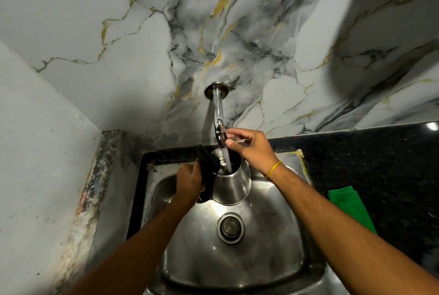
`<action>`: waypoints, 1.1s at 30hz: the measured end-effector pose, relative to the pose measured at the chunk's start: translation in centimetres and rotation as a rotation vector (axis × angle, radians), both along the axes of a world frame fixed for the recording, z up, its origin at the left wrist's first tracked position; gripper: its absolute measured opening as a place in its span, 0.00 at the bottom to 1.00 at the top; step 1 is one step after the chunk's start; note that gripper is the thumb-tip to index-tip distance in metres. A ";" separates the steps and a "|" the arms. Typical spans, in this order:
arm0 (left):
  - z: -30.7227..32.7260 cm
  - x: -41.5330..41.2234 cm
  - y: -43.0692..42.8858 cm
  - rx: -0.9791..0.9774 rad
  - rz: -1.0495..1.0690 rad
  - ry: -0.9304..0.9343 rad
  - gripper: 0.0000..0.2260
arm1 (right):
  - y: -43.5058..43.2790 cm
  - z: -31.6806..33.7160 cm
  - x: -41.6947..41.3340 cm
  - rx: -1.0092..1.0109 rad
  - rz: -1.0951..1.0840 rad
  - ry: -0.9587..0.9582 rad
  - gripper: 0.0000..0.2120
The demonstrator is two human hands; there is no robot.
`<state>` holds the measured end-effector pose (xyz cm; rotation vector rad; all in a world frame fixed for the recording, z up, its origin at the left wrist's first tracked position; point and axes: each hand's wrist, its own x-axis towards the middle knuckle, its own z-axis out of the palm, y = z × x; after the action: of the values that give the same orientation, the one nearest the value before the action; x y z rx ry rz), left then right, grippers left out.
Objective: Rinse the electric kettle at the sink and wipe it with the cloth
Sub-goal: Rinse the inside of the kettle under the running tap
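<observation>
A steel electric kettle (pixel 234 186) with a black handle and an open black lid hangs upright over the steel sink (pixel 273 254). My left hand (pixel 188 182) grips its handle. Water runs from the chrome tap (pixel 218 114) straight into the kettle's open mouth. My right hand (pixel 249 146) is at the tap's valve near the spout end, thumb and fingers pinched on it. A folded green cloth (pixel 349 209) lies on the dark counter to the right of the sink.
The sink drain (pixel 231 226) sits below the kettle. A black speckled counter (pixel 380 164) runs to the right. A marble-patterned wall (pixel 237 33) stands behind the tap, and a side wall (pixel 35 152) closes in the left.
</observation>
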<state>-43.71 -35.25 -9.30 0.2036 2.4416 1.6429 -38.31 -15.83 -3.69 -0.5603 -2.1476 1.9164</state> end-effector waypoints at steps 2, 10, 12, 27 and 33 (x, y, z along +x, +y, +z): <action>0.2 0.1 0.0 0.023 -0.005 -0.038 0.32 | 0.1 -0.7 1.6 0.078 -0.126 -0.004 0.14; 0.5 0.5 -0.1 0.014 0.005 -0.020 0.35 | -2.3 -5.0 8.4 0.024 -0.253 -0.138 0.12; 0.4 0.6 -0.1 0.014 0.001 -0.003 0.31 | -3.2 -6.0 9.5 0.055 -0.216 -0.176 0.17; 0.1 0.4 -0.1 0.007 0.020 0.010 0.38 | -5.4 -8.7 10.1 -0.103 -0.021 -0.291 0.44; 0.8 0.2 0.1 0.023 0.005 -0.023 0.34 | -6.6 -9.2 9.1 0.056 -0.041 -0.259 0.63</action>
<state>-43.46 -35.14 -8.45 0.1815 2.4099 1.6663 -29.17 -22.45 -12.89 -0.8768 -2.3143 1.8429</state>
